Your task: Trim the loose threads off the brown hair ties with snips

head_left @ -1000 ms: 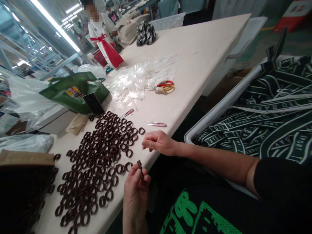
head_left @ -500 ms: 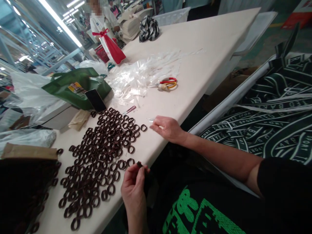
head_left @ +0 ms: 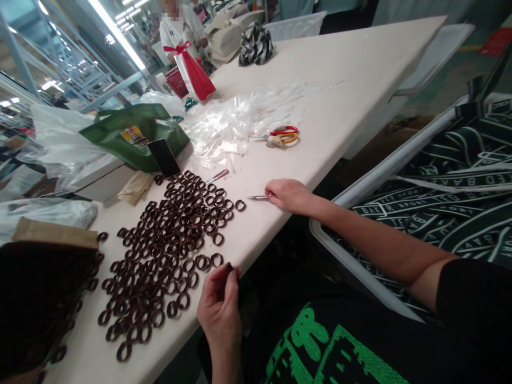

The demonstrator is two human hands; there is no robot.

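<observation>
My left hand (head_left: 220, 304), low by the table's front edge, pinches a small dark brown loop (head_left: 229, 266) between thumb and fingers. Most of that loop is covered by the fingertips. Further right along the edge, my right hand (head_left: 288, 195) is closed around one end of a slim, pointed metal tool (head_left: 258, 198); its tip points left, low over the tabletop, and its grip end is hidden. A wide heap of dark brown loops (head_left: 176, 229) spreads left of both hands. One single loop (head_left: 240, 205) lies just left of the tool's tip.
Another slim tool (head_left: 218, 176) lies behind the heap. Red-and-yellow-handled scissors (head_left: 286, 136) rest by clear plastic strips (head_left: 224, 128). A phone (head_left: 164, 158) leans on a green bag (head_left: 136, 136). A dark box (head_left: 52, 234) stands left; a bin of printed straps (head_left: 420, 224) stands right. A person (head_left: 180, 32) is behind.
My right hand has shifted slightly right and up, and more of the metal tool now shows. The left hand keeps its pinch on the brown loop. The whole view has shifted a little.
</observation>
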